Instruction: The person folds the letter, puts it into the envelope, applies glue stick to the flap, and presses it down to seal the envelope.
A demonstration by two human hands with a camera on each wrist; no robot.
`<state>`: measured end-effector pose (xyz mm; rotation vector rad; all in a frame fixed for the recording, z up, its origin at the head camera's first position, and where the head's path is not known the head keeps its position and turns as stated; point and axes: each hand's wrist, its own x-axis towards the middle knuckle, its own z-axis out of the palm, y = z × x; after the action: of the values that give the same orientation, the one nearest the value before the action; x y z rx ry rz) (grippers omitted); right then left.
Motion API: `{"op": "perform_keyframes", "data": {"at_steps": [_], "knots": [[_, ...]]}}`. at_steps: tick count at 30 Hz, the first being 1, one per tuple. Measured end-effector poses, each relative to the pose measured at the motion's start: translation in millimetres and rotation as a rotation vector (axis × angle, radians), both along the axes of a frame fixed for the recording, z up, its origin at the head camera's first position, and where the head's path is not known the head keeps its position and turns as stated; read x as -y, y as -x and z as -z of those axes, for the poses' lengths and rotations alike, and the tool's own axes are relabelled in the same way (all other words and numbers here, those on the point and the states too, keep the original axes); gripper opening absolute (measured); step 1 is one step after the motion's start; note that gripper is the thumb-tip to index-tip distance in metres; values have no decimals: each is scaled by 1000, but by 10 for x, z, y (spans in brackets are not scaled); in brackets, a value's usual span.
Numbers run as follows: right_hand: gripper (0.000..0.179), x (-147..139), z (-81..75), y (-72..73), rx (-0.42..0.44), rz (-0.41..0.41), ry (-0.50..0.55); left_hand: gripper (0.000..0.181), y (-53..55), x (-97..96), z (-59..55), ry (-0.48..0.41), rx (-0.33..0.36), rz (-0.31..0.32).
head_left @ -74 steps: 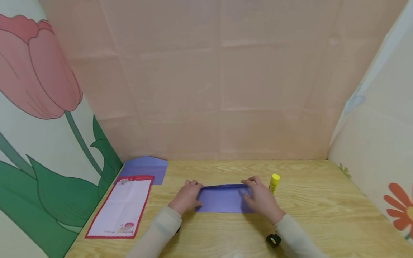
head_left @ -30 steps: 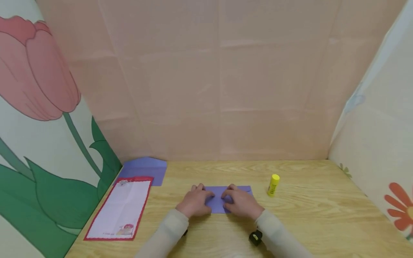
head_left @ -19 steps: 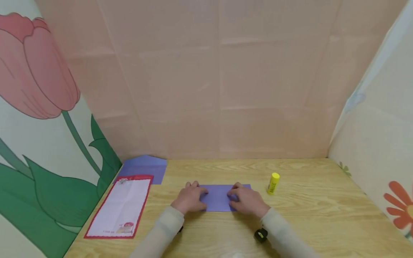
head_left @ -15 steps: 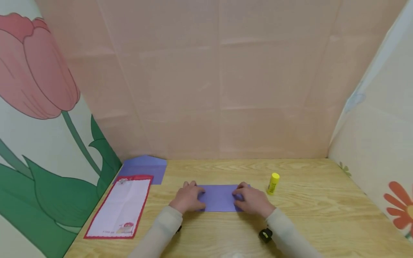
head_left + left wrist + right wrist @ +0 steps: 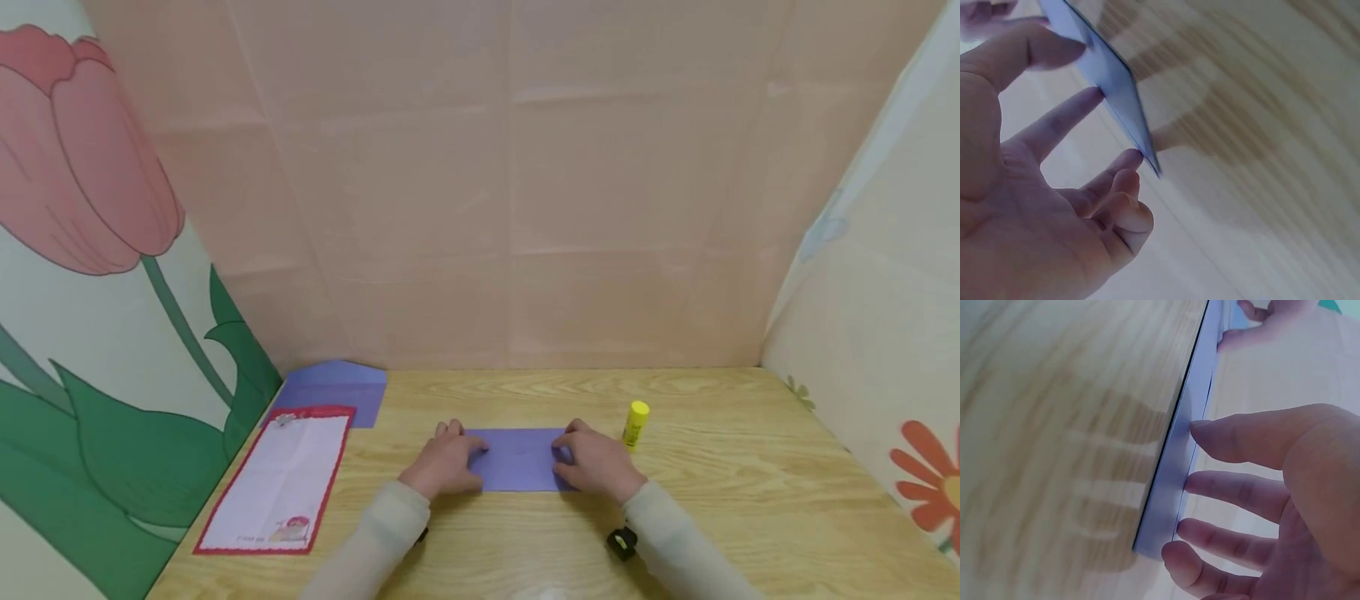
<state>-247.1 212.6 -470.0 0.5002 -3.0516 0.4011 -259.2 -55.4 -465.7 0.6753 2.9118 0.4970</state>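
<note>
A flat purple envelope (image 5: 517, 460) lies lengthwise on the wooden table, its top side plain. On its left end rest the fingertips of my left hand (image 5: 444, 461), thumb at the near side and fingers toward the far edge. My right hand (image 5: 597, 462) touches the right end in the same way, thumb and fingers spread apart. Both wrist views show the thumb and fingertips pressing on the thin envelope (image 5: 1116, 87), (image 5: 1175, 450) without curling round it. The hands cover its two short ends.
A yellow glue stick (image 5: 636, 425) stands upright just beyond my right hand. At the left lies a red-bordered sheet of letter paper (image 5: 281, 479), overlapping another purple envelope (image 5: 337, 396) with its flap up. Walls rise behind and beside the table (image 5: 712, 450).
The envelope's raised far edge has gone down flat. My hands came together over the middle, then slid apart toward the ends. The glue stick and letter paper have stayed put.
</note>
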Motion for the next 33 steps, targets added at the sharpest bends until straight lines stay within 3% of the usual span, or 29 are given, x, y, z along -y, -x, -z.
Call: {"op": "perform_keyframes", "data": {"at_steps": [6, 15, 19, 27, 33], "knots": [[31, 102, 12, -6, 1, -1, -2, 52, -27, -190, -22, 67, -18, 39], [30, 405, 24, -33, -11, -140, 78, 54, -53, -305, -31, 121, -63, 84], [29, 445, 25, -36, -7, -136, 85, 54, -63, -281, -19, 127, -59, 62], [26, 295, 17, 13, 66, -18, 107, 50, -52, -180, -24, 112, -69, -35], [28, 163, 28, -23, 59, -9, 102, 54, -49, -92, -40, 80, -63, -77]]}}
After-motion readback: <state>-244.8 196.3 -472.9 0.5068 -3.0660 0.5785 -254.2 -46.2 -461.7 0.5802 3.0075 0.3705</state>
